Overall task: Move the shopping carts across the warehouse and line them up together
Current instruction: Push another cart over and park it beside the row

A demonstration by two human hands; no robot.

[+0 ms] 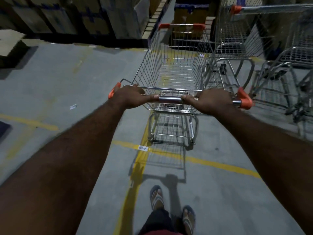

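My one camera sits on my head, wide-angle, facing forward and steeply down. It looks close over my forearms to the cart (171, 78) and down to my feet (172, 207) on the floor (59, 85).

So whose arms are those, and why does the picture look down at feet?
The camera sits on a person's head and looks forward and down, so you see what they see: their own arms and sandalled feet. There is no robot here. The left hand and right hand each have a grip on the handle bar of an empty wire shopping cart. It stands on a grey floor with yellow lines. More parked carts wait on the right, and stacked boxes sit at the back.
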